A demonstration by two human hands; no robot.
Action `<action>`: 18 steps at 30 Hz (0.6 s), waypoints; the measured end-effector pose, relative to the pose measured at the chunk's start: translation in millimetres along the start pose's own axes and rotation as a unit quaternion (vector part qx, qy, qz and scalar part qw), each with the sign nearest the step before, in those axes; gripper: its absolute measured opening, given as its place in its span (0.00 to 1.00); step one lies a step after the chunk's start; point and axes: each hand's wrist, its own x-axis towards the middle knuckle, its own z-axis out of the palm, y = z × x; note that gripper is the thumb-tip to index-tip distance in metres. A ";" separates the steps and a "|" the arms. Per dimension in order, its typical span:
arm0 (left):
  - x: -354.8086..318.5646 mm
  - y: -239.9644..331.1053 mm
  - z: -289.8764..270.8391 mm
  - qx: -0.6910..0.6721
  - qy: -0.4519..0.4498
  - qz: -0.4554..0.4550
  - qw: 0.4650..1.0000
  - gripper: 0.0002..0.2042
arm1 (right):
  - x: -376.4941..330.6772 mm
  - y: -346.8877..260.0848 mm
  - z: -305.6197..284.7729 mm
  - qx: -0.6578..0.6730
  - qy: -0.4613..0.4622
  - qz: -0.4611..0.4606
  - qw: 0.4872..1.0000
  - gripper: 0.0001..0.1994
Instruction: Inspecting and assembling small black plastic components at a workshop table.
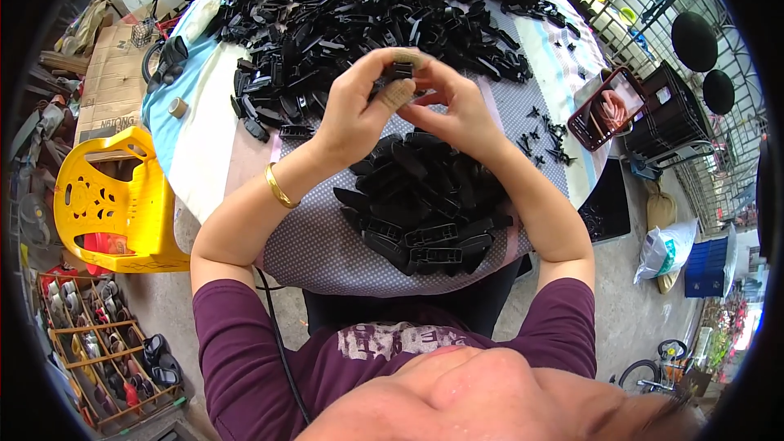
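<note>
Both hands meet above the middle of the table, in front of a big heap of black plastic parts (327,24). Between the fingers is a small black plastic part (402,71), partly covered by them. My left hand (359,102) grips it with thumb and forefinger, which wear tan tape wraps; a gold bangle circles that wrist. My right hand (453,106) has its fingers closed on the part's other side. Below the hands lies a smaller pile of long black parts (429,196), near the table's front edge.
Several tiny black pieces (547,140) lie to the right, beside a propped phone (608,110) with a lit screen. A roll of tape (177,107) rests on the left of the cloth-covered table (302,245). A yellow plastic chair (122,204) stands left; a shoe rack (106,351) is lower left.
</note>
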 end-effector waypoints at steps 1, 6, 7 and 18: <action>2.1 -3.0 -2.4 0.102 0.016 0.105 0.989 0.10 | 1.0 0.0 -1.5 0.049 0.009 -0.013 0.999 0.36; -9.9 15.3 9.2 0.099 -0.093 0.039 0.990 0.11 | -2.1 -22.4 10.3 0.232 -0.033 -0.085 0.968 0.56; -12.1 17.2 12.3 0.072 -0.078 0.035 0.994 0.10 | -5.5 -31.6 19.0 0.289 -0.003 -0.082 0.954 0.50; -7.7 43.6 19.0 -0.006 -0.067 -0.029 0.997 0.07 | -15.1 -55.3 24.7 0.405 0.029 -0.015 0.914 0.37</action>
